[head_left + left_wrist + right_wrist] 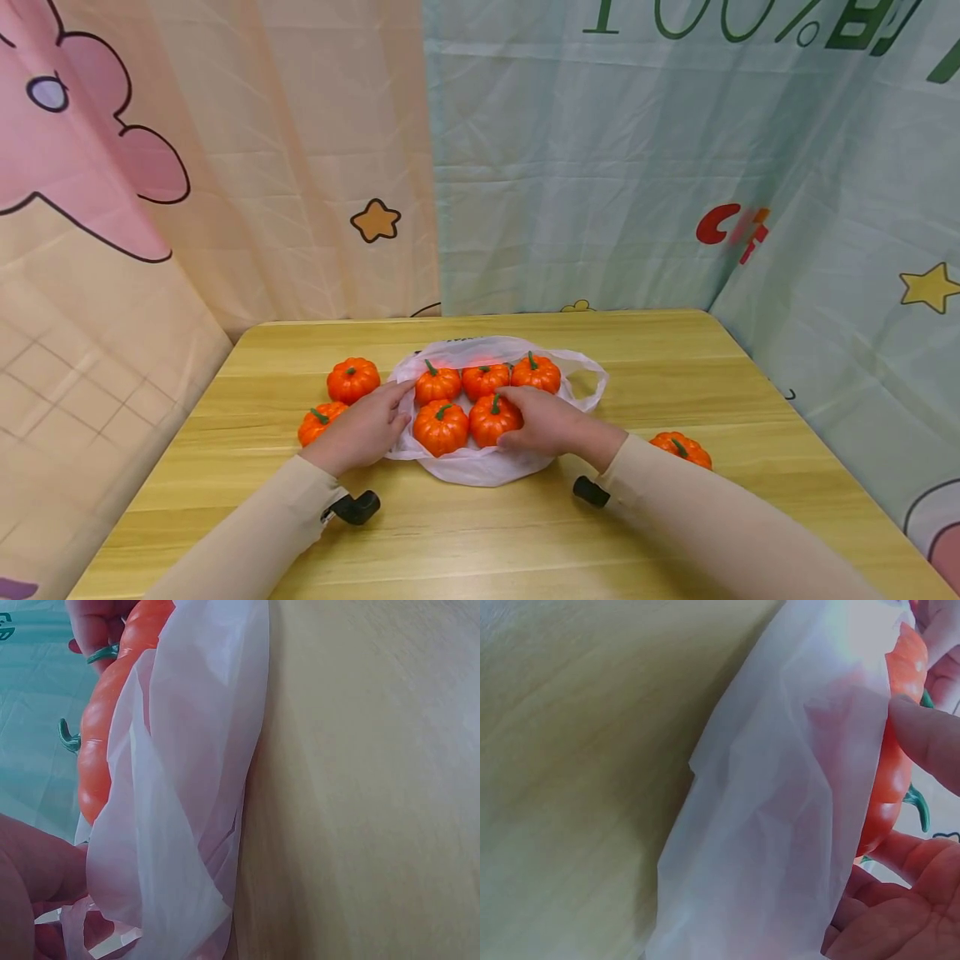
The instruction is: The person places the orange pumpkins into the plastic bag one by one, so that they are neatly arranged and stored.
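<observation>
Several orange toy pumpkins (441,427) with green stems sit together in a thin white plastic bag (480,475), spread open on the table. My right hand (543,419) holds the front right pumpkin (491,421), thumb on its near side and fingers around its right. In the right wrist view the thumb (930,739) presses that pumpkin's side beside the bag's rim. At the bag's left edge is my left hand (367,425). Its thumb and fingers hold the plastic there, as the left wrist view shows, with some fingers partly behind the film.
Two more pumpkins lie left of the bag, one farther back (353,381) and one (318,422) partly behind the left hand. Another pumpkin (682,450) lies beyond the right forearm. A bag handle (600,383) loops out to the right. Printed curtains (570,208) hang behind the wooden table (300,342).
</observation>
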`<state>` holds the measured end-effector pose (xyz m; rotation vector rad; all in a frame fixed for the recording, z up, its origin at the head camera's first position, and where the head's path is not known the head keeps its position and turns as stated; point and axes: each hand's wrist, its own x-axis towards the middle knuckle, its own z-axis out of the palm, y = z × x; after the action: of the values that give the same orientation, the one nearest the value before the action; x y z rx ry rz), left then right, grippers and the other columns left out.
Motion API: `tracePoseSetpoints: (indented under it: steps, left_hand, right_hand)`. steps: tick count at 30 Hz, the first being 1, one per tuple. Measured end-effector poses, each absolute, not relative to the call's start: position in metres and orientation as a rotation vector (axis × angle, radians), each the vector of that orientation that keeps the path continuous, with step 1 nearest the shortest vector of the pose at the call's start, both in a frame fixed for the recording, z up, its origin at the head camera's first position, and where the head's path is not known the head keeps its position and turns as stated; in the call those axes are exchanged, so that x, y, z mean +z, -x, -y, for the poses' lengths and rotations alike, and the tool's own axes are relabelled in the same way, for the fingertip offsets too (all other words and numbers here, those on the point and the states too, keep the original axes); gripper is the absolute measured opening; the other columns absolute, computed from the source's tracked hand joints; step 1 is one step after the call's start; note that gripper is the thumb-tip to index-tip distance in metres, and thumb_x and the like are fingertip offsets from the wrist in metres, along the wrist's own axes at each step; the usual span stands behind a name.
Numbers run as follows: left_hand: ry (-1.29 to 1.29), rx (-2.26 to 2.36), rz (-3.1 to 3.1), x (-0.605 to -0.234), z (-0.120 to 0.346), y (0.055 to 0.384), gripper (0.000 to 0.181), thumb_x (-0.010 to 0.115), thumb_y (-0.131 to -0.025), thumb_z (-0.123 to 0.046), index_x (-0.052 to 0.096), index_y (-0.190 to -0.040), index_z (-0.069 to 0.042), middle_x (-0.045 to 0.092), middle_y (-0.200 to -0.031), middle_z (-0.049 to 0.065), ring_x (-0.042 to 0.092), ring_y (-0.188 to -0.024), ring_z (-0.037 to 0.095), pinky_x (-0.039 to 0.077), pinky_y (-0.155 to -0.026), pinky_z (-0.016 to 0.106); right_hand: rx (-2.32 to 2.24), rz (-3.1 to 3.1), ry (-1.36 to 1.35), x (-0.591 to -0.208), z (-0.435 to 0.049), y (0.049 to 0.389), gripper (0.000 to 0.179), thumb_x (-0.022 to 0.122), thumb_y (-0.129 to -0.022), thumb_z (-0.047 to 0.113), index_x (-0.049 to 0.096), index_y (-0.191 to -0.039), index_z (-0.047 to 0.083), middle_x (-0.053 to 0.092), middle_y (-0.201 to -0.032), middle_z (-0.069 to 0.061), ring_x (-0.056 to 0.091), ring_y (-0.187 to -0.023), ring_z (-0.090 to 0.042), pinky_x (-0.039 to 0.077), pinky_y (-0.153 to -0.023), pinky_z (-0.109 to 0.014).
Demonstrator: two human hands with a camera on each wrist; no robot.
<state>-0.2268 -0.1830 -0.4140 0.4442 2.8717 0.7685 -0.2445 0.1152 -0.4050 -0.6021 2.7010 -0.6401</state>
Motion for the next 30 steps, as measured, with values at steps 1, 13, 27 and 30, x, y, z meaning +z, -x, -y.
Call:
tracePoseSetpoints:
  steps: [1, 13, 27, 30]
  left_hand:
    - [-0.441, 0.771, -2.871, -0.4138, 0.1829, 0.2269, 0.06, 0.057, -0.108, -0.022, 0.038, -0.164, -0.014, 0.04, -0.167, 0.021, 0.037, -0.155, 0.043, 0.033, -0.124, 0.063]
    - [-0.484, 0.802, -2.876, -0.4157, 0.1838, 0.2288, 0.058, 0.055, -0.109, -0.022, 0.039, -0.164, -0.011, 0.041, -0.166, 0.02, 0.038, -0.155, 0.043, 0.033, -0.125, 0.062]
    - [-0.483, 0.791, -2.883, -0.4162, 0.1831, 0.228, 0.057, 0.056, -0.108, -0.02, 0.041, -0.163, -0.011, 0.045, -0.163, 0.021, 0.041, -0.152, 0.044, 0.036, -0.123, 0.063]
    - [-0.479, 0.787, -2.884, -0.4166, 0.1833, 0.2282, 0.057, 0.056, -0.108, -0.02, 0.04, -0.163, -0.011, 0.045, -0.163, 0.021, 0.041, -0.153, 0.044, 0.035, -0.123, 0.063]
  right_hand:
    - [-0.64, -2.7, 0.596, -0.4047, -0.1148, 0.2447, 0.078, 0.085, -0.089, 0.03, 0.05, -0.155, 0.007, 0.058, -0.152, -0.011, 0.055, -0.14, -0.031, 0.042, -0.123, -0.05]
    - [-0.663, -2.714, 0.567, -0.4074, -0.1123, 0.2457, 0.078, 0.087, -0.088, 0.029, 0.053, -0.153, 0.005, 0.061, -0.148, -0.013, 0.06, -0.134, -0.031, 0.045, -0.121, -0.049]
    - [-0.671, -2.713, 0.548, -0.4087, -0.1125, 0.2472, 0.079, 0.089, -0.086, 0.03, 0.053, -0.152, 0.007, 0.062, -0.147, -0.012, 0.06, -0.134, -0.031, 0.045, -0.12, -0.049]
    - [-0.669, -2.711, 0.544, -0.4086, -0.1126, 0.2468, 0.079, 0.088, -0.086, 0.03, 0.053, -0.153, 0.007, 0.062, -0.147, -0.012, 0.06, -0.134, -0.031, 0.045, -0.12, -0.049]
